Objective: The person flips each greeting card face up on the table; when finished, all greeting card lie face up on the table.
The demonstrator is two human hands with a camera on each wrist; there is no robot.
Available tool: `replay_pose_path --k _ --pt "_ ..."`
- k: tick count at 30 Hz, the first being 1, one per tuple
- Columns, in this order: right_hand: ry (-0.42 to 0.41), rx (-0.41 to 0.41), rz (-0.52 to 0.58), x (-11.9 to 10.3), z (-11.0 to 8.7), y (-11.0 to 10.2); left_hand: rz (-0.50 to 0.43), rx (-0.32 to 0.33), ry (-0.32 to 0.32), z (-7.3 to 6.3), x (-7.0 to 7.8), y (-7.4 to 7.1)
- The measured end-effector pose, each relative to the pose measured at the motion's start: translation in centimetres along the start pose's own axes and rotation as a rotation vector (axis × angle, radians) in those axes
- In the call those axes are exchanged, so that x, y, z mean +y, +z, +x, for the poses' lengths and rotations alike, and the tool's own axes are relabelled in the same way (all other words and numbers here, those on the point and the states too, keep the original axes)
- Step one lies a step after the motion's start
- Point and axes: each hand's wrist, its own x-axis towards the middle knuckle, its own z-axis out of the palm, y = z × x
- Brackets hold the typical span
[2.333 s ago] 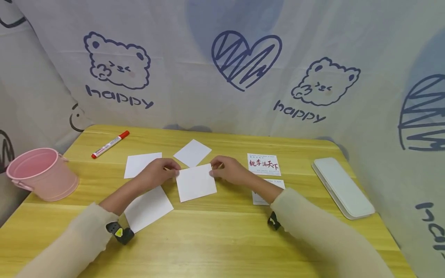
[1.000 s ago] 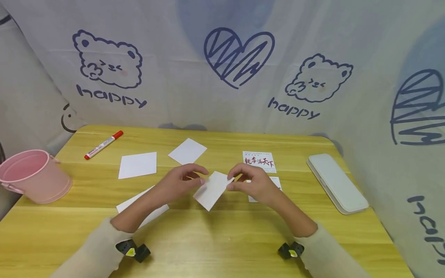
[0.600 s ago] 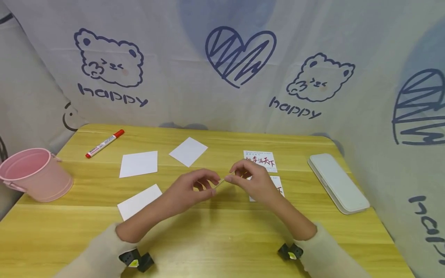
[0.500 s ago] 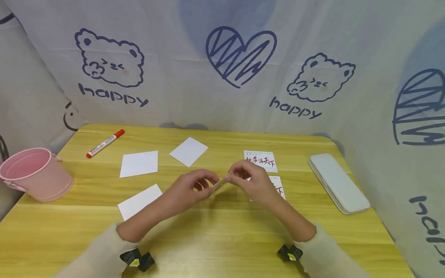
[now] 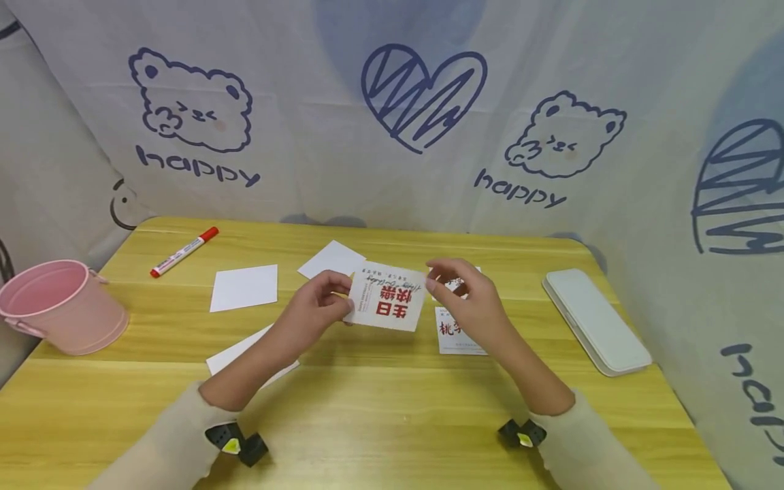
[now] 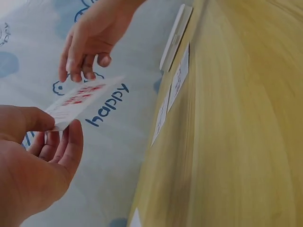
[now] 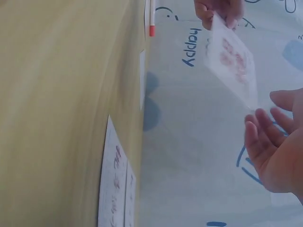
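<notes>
My left hand (image 5: 309, 309) pinches one edge of a white greeting card (image 5: 388, 303) between thumb and fingers, above the table. Red Chinese characters on the card's face appear upside down in the head view. Beside the card's other end, my right hand (image 5: 468, 306) has its fingers spread and loosely bent; in the left wrist view they stand apart from the card. Behind the right hand lie two printed cards, a front one (image 5: 456, 333) and a partly hidden back one (image 7: 130, 198). Three blank-side cards lie leftward: one (image 5: 243, 288), a rear one (image 5: 332, 258), and one (image 5: 235, 354) under my left forearm.
A pink bucket (image 5: 67, 320) stands at the table's left edge. Behind it lies a red-capped marker (image 5: 184, 252). A white flat case (image 5: 595, 321) lies on the right. A printed curtain (image 5: 306, 136) hangs behind the wooden table (image 5: 392, 422).
Both hands lifted the card off the table and turned it over, from blank side through edge-on to its printed face. My right hand has let go and moved slightly right.
</notes>
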Motion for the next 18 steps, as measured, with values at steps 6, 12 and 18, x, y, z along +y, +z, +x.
replay_pose_path --k 6,12,18 --pt "0.118 -0.053 0.216 0.5 0.2 0.6 -0.229 -0.017 0.014 0.0 -0.4 0.4" --pt "0.076 -0.003 0.367 0.6 0.0 1.2 -0.298 -0.065 -0.017 0.0 -0.5 1.0" --pt "0.046 -0.016 0.303 0.3 -0.1 0.5 -0.193 0.005 0.057 0.0 -0.1 0.1"
